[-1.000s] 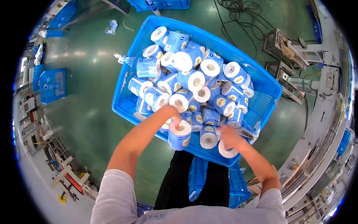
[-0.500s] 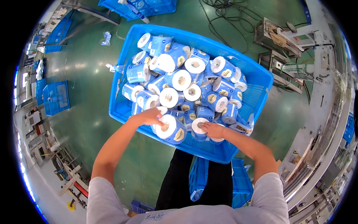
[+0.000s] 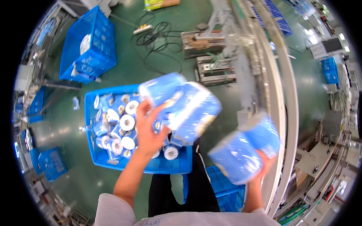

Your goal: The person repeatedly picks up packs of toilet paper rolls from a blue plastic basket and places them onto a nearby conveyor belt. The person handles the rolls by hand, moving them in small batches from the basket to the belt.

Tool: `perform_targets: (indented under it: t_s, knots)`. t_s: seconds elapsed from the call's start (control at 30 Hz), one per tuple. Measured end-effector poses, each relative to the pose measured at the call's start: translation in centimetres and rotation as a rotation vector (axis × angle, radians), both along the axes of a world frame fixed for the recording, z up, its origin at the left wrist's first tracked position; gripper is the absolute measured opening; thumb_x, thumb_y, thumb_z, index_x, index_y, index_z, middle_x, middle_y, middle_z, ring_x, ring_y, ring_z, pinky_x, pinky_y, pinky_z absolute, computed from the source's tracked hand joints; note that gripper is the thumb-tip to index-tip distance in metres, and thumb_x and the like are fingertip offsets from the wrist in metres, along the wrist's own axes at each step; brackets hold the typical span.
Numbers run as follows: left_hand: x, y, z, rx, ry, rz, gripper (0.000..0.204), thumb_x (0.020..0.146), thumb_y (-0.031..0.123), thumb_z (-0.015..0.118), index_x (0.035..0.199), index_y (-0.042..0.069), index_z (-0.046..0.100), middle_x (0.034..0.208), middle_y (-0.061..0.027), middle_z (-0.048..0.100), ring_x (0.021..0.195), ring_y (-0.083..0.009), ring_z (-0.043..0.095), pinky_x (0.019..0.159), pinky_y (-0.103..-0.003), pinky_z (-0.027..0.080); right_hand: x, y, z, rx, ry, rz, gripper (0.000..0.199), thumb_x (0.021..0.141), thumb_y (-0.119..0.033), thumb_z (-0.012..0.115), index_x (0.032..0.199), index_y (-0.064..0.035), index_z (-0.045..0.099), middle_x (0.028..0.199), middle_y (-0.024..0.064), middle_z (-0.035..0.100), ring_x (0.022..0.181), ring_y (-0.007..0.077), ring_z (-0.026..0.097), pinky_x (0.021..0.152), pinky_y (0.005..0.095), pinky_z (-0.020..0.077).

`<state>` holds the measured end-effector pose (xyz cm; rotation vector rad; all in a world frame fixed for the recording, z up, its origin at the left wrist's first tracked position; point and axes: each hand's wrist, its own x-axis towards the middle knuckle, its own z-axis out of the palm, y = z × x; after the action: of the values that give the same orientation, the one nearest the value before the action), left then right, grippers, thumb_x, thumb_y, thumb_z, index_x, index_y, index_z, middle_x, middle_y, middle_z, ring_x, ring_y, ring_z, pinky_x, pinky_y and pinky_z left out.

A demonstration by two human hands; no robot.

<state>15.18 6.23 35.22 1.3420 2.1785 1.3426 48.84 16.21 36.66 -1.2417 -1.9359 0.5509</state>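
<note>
My left hand (image 3: 148, 133) is closed on two toilet paper rolls in blue-and-white plastic wrap, the nearer roll (image 3: 197, 110) and the farther roll (image 3: 162, 89). It lifts them above the right part of a blue plastic crate (image 3: 132, 165). Off to the right, my right hand (image 3: 264, 165) grips two more wrapped rolls, one roll (image 3: 236, 157) in front and another roll (image 3: 265, 136) behind. These are outside the crate, beside a pale metal rail. Motion blurs the held rolls, and some fingers are hidden behind them. Many similar rolls (image 3: 127, 122) lie jumbled in the crate.
A long pale metal rail (image 3: 288, 124) runs along my right side. Metal machine parts (image 3: 215, 71) and coiled black cables (image 3: 160, 39) lie beyond the crate. Another blue crate (image 3: 102, 45) stands far left. More blue crates (image 3: 226, 184) sit by my legs.
Both hands have lifted rolls out of the crate and moved right, the right hand farthest. My view has turned right, so the crate now appears farther left.
</note>
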Motion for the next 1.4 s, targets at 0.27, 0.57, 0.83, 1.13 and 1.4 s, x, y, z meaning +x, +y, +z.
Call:
perform_targets:
  t_s: [0.27,0.57,0.83,1.13,1.4]
  knots:
    - [21.2,23.3,11.1,0.194,0.105,-0.61,0.039,0.057,0.017,0.067,0.094,0.005,0.066,0.107,-0.0214,0.046,0.105,-0.037,0.046,0.088,-0.044,0.039,22.0,-2.6,8.9,-0.36,-0.571,-0.682,0.039,0.07,-0.013,0.065,0.106,0.0007,0.06,0.094,0.0141,0.05,0.08,0.0256,0.051,0.07,0.0336,0.0409]
    - [34.4,26.3,3.3,-0.15,0.454,-0.761,0.048,0.067,0.034,0.067,0.106,0.006,0.062,0.109,-0.0205,0.05,0.106,-0.0325,0.045,0.091,-0.042,0.034,16.9,1.5,6.7,-0.624,-0.641,-0.878,0.05,0.088,-0.035,0.057,0.133,-0.0141,0.046,0.079,0.0118,0.054,0.074,0.0281,0.053,0.066,0.0406,0.0413]
    - [20.4,18.9,0.8,0.219,-0.011,-0.635,0.052,0.076,0.013,0.064,0.125,0.008,0.049,0.129,-0.0145,0.046,0.116,-0.0312,0.047,0.099,-0.046,0.035,8.5,2.3,7.2,-0.013,-0.252,-0.401,0.04,0.094,-0.024,0.049,0.125,0.0007,0.047,0.087,0.0047,0.047,0.074,0.0146,0.043,0.065,0.0268,0.0357]
    - [-2.5,-13.3,-30.1,-0.448,0.036,0.618,0.059,0.073,0.009,0.064,0.127,0.002,0.04,0.126,-0.022,0.045,0.117,-0.0411,0.041,0.1,-0.044,0.033,-18.2,-8.1,-26.0,-0.698,-0.265,0.584,0.04,0.089,-0.014,0.054,0.127,-0.0059,0.047,0.115,0.0163,0.055,0.102,0.0315,0.055,0.089,0.0334,0.0438]
    - [-17.1,-17.6,-35.7,-0.899,-0.205,0.733,0.069,0.072,0.02,0.071,0.129,0.012,0.034,0.132,-0.0187,0.04,0.111,-0.0422,0.048,0.089,-0.047,0.043,-27.3,-9.1,-47.5,0.068,-0.876,1.165,0.052,0.079,-0.009,0.058,0.129,-0.0171,0.049,0.13,0.0067,0.048,0.116,0.0287,0.047,0.098,0.0409,0.0381]
